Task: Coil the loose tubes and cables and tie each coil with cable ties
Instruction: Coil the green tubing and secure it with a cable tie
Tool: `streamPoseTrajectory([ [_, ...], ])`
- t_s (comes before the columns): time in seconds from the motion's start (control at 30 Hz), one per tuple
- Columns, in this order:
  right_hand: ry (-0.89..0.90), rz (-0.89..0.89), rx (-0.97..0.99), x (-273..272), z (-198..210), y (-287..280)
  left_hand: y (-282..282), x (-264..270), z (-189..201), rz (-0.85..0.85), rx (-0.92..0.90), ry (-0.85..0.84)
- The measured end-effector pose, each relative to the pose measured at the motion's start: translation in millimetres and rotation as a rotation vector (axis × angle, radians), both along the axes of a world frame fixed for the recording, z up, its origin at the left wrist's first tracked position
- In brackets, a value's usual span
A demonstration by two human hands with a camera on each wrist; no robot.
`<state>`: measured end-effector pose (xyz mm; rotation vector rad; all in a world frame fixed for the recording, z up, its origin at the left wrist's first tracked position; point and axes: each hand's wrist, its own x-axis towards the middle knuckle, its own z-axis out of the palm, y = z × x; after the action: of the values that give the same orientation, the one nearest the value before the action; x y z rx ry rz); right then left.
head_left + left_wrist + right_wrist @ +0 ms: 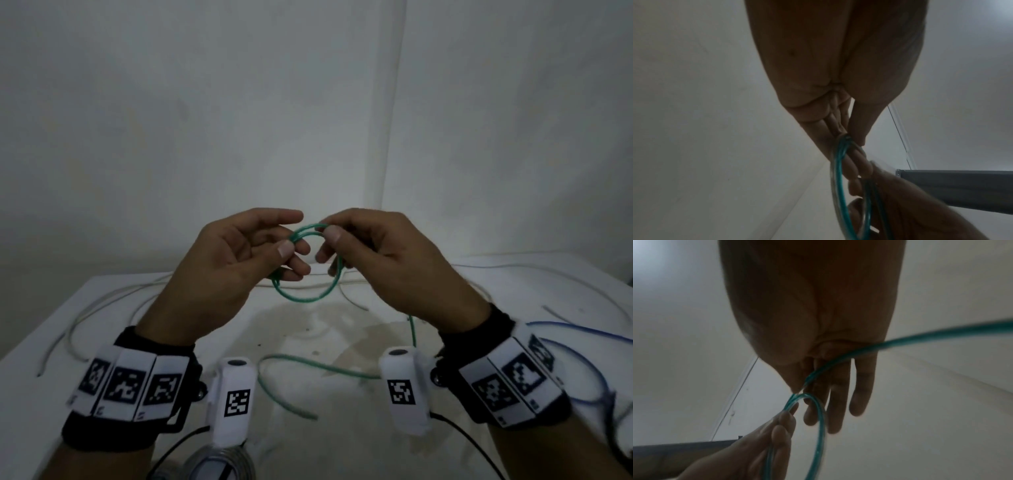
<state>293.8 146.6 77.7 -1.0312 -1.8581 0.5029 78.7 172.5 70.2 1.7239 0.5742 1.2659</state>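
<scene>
So the green tube (pixel 306 297) is up in the air between my two hands, wound into a small round coil of a couple of loops, held above the white table (pixel 41 308); the loops run close together at the top and hang down into an open ring below my fingers; the tail of it drops out from under my right hand (pixel 387 260), runs down to the table and curves off toward me, ending loose near the front edge.

My left hand (pixel 233 260) pinches the left side of the coil, thumb pressed down on the loops against the curled fingers under them; my right hand pinches the top right of the coil the same way, thumb on top, index finger behind, the other fingers loosely bent around the ring; from the right wrist view the tail slides across my palm before it joins the loop.

Around that, a few pale tubes (pixel 102 301) lie sprawled over the table behind and left of my hands; a blue tube (pixel 582 330) loops over on the right, near my right wrist; white wall (pixel 239 102) behind it all.
</scene>
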Motion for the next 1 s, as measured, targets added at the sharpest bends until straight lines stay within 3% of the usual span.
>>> streamPoseTrajectory([
  [0.23, 0.268, -0.022, 0.052, 16.0, -0.2, 8.7, 1.7, -11.9, 3.7, 0.043, -0.001, -0.071],
  [0.4, -0.235, -0.11, -0.172, 18.3, -1.8, 2.4, 0.9, -14.7, 5.4, 0.063, 0.015, -0.023],
  [0.6, -0.048, 0.07, -0.039, -6.1, -1.6, 0.1, -1.5, -10.5, 4.3, 0.014, 0.014, -0.004],
  [0.83, 0.238, 0.083, 0.114, 2.0, -9.2, 13.1, -0.3, -20.5, 10.0, 0.062, 0.05, -0.105],
  [1.0, 0.22, 0.129, -0.014, -2.9, -14.5, 12.7, 1.6, -15.6, 6.3, 0.046, 0.037, -0.182],
])
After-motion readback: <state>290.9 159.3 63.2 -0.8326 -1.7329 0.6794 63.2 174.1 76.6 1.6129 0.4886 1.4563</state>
